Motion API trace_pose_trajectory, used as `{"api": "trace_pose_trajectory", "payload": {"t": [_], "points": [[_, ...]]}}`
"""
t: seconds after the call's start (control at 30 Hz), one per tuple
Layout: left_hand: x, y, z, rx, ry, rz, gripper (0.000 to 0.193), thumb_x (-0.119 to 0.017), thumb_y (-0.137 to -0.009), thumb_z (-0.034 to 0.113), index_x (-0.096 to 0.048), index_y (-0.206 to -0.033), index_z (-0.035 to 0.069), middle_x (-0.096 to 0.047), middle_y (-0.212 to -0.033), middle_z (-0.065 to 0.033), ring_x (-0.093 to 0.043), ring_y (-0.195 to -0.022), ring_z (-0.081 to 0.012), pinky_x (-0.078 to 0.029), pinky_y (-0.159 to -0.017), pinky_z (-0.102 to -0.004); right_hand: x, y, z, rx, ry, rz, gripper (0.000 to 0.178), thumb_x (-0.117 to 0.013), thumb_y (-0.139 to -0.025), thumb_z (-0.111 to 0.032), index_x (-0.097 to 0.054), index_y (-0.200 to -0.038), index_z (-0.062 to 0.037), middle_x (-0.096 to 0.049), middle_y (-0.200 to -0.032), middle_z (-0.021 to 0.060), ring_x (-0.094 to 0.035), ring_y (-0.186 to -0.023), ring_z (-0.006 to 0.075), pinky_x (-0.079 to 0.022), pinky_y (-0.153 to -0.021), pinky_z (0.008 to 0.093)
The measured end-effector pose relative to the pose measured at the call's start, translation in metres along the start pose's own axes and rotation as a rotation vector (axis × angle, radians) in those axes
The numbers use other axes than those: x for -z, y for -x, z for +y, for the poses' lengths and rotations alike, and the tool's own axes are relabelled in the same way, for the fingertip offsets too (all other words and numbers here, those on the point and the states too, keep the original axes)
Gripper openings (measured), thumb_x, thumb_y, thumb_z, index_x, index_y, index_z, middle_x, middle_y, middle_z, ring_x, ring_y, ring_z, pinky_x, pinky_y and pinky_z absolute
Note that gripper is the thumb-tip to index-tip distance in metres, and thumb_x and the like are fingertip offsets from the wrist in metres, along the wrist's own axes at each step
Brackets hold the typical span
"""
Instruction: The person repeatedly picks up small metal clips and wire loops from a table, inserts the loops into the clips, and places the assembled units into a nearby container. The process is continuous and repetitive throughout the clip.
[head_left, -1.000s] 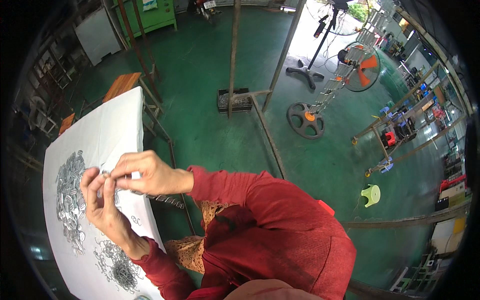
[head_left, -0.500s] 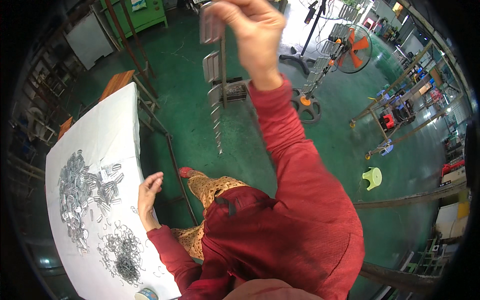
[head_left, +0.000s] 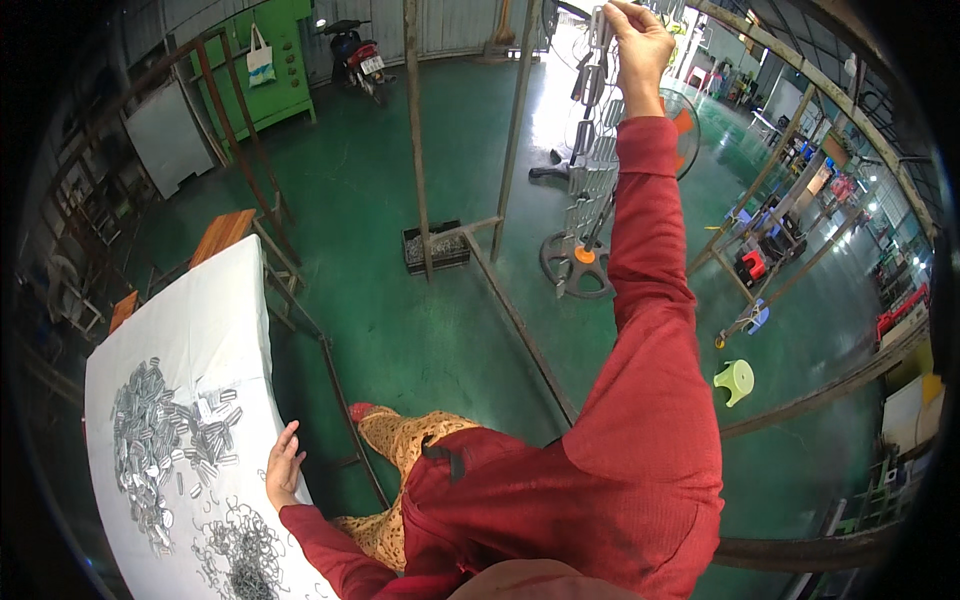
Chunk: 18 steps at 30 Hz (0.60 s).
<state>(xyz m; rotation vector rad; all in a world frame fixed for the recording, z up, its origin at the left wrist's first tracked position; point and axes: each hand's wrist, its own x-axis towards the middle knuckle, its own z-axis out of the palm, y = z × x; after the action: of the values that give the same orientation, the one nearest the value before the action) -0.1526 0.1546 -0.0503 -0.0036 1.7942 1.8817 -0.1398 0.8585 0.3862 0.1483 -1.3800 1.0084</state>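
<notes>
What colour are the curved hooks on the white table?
The hooks look metallic grey, showing best in the head view.

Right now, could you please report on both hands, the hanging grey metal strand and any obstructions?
Right hand raised, pinching hanging grey metal strand. Left hand apparently empty, beside white table's edge. Red fabric sleeve partly hides orange-bladed fan.

The white rectangular sheet-covered table (head_left: pixel 205 310) looks matt, faintly creased. On the table, oblong grey metal pieces (head_left: pixel 142 430) shine beside thin curved grey metal hooks (head_left: pixel 245 560). Right of the table: glossy green floor (head_left: pixel 340 190), smooth pale-green plastic stool (head_left: pixel 737 378).
</notes>
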Motion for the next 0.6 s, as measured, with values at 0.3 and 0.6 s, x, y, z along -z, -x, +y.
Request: {"api": "trace_pose_trajectory", "payload": {"t": [0.3,0.6], "points": [[-0.001,0.006,0.006,0.022,0.01,-0.001,0.045,-0.059,-0.088,0.025,-0.047,-0.13,0.011,-0.032,-0.143,-0.0054,-0.019,-0.134,-0.0221,-0.027,-0.099,-0.0434,0.044,-0.061,-0.039,0.646,1.349,-0.018,0.03,-0.057,-0.08,-0.028,-0.065,-0.1,-0.0064,-0.063,-0.101,0.0175,-0.058,-0.092,0.0354,-0.046,-0.081,0.0392],[0.01,0.002,-0.008,0.017,0.018,-0.017,0.049,-0.062,-0.086,0.03,-0.048,-0.13,0.012,-0.024,-0.149,-0.0023,-0.018,-0.136,-0.0184,-0.023,-0.102,-0.0403,0.051,-0.194,0.057,0.28,0.38,0.274,0.021,-0.074,-0.071,-0.013,-0.071,-0.085,0.0023,-0.068,-0.08,0.0098,-0.062,-0.071,0.0147,-0.049,-0.07,0.0264]]}}
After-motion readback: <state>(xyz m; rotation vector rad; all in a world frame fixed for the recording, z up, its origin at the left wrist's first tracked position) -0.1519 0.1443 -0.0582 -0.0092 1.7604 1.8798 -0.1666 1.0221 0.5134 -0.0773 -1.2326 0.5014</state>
